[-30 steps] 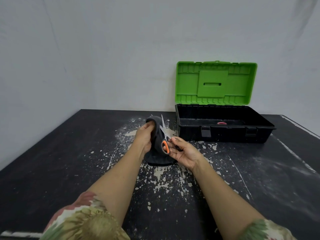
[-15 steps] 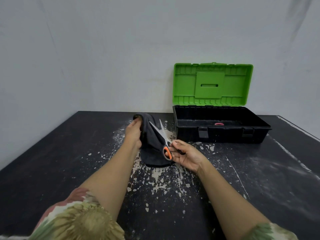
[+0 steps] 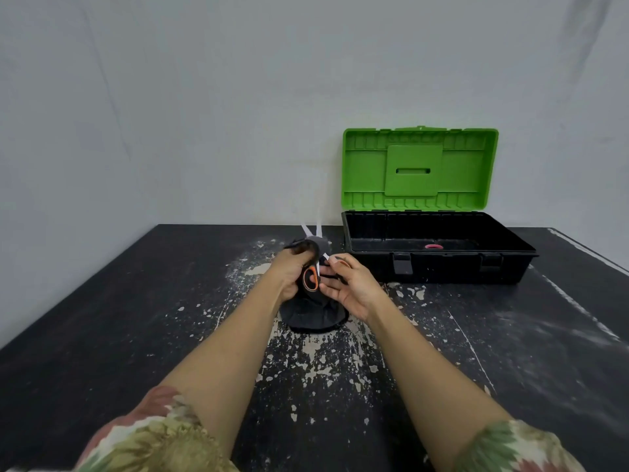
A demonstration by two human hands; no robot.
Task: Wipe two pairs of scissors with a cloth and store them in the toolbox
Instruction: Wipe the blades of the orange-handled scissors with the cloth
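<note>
My left hand [image 3: 289, 274] grips a dark grey cloth [image 3: 313, 311] wrapped round the blades of orange-handled scissors [image 3: 311, 279]. The two blade tips stick up blurred above the cloth, spread apart. My right hand [image 3: 350, 284] pinches the scissors' handle end from the right. The cloth's lower part hangs down to the black table. The open toolbox [image 3: 439, 267], black tray with green lid upright, stands to the right behind my hands. A small red ring-shaped item [image 3: 433, 247], seemingly another scissors' handle, shows inside the tray.
The black table [image 3: 102, 318] has flaked white paint patches in the middle, under and in front of my hands. A pale wall stands right behind the table and toolbox. The table's right edge runs diagonally at far right.
The scissors swung upright, blades now pointing up and spread. My left hand moved in and closed the cloth round the blades. The camera view shifted slightly.
</note>
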